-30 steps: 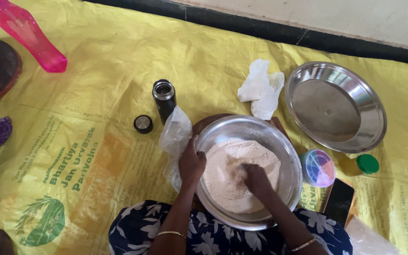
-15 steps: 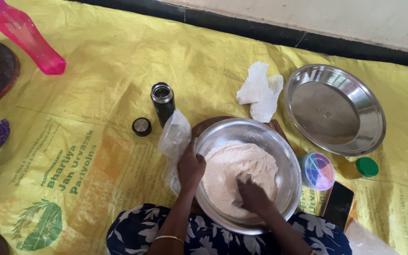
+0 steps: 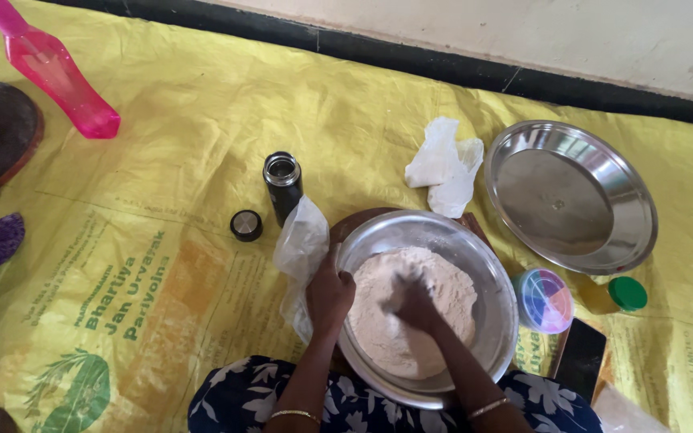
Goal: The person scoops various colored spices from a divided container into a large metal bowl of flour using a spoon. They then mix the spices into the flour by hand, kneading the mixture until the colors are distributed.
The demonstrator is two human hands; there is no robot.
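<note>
Head view: left hand (image 3: 329, 295) clamps the rim of the steel bowl (image 3: 487, 265), right hand (image 3: 415, 303) sits buried in the flour (image 3: 387, 337), fingers seemingly curled; a hard push could tip flour over the rim beside the left hand.

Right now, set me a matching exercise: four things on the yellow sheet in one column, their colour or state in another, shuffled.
1. flour bowl
2. steel plate
3. flask
4. bottle

a. pink, lying on its side
b. holds nothing
c. left hand grips its rim, right hand in it
d. black, upright, cap off

Pairs: 1-c, 2-b, 3-d, 4-a
</note>
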